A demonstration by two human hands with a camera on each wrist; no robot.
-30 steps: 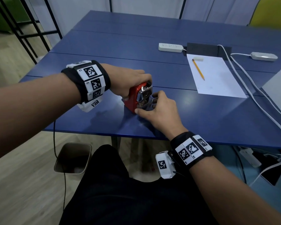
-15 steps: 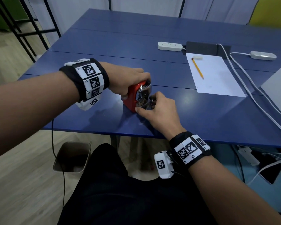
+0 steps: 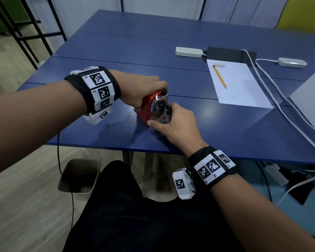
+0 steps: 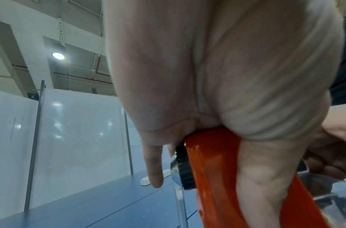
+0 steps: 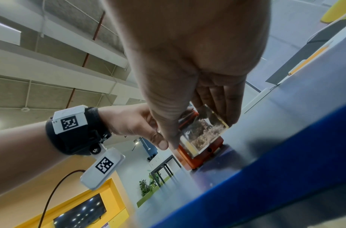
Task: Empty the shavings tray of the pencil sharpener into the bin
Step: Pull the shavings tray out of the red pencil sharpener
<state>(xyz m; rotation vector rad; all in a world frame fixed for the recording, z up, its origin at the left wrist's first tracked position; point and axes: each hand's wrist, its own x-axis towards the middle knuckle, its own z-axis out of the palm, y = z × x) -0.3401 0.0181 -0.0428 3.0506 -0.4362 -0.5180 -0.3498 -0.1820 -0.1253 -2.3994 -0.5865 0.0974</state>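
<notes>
A red pencil sharpener (image 3: 147,106) with a metal front stands on the blue table (image 3: 116,70) near its front edge. My left hand (image 3: 144,90) grips its body from above and behind; the palm and thumb wrap the red casing (image 4: 213,169). The clear shavings tray (image 5: 204,131), full of brown shavings (image 3: 159,117), sticks out partway from the sharpener's base. My right hand (image 3: 171,122) pinches the tray between thumb and fingers (image 5: 229,108). The grey bin (image 3: 79,176) stands on the floor below the table's left front corner.
A sheet of paper (image 3: 240,86) with a yellow pencil (image 3: 219,76) and an eraser (image 3: 220,65) lies at the right. Behind are a white power strip (image 3: 189,51), a dark pad, and white cables (image 3: 284,104). My dark-clothed lap (image 3: 144,215) is beside the bin.
The clear tray with shavings has slid out a little from the sharpener toward my right hand. Both hands keep their hold in the same place.
</notes>
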